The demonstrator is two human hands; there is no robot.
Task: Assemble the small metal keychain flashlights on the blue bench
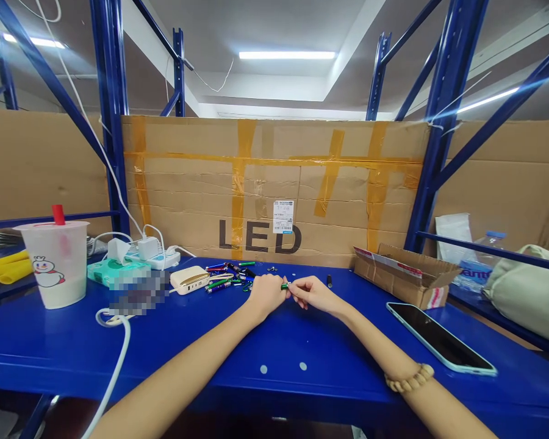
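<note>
Slippage as the likeliest trouble for the green piece (284, 286), held between left hand (269, 296) and right hand (315, 294) above the blue tabletop (320, 341), just right of the heap of pens and pen parts (217, 285). Left hand curled inward, pinching one end; right hand bent at the fingers, pinching at the other end; cannot make out the hidden fingertips. Could spring loose from too hard a pull or a skewed angle, perhaps dropping among the shiny look-alikes and getting lost there. Could also knock the lone dark cylinder (329, 281) with the right hand by swinging outward, perhaps sending it rolling. Counting now: two hands, one green piece between them, one dark cylinder lying apart, one heap too tangled to number, with green, blue and reddish pieces in it. Around these, one cream-and-gold device (190, 280) left of the heap, one cup (57, 268) with one red straw (58, 214), one phone (441, 338) lying flat at right, one open cardboard box (393, 274) behind it, one bottle (478, 262) farther right, and two pale round spots (303, 366) near the front edge
</note>
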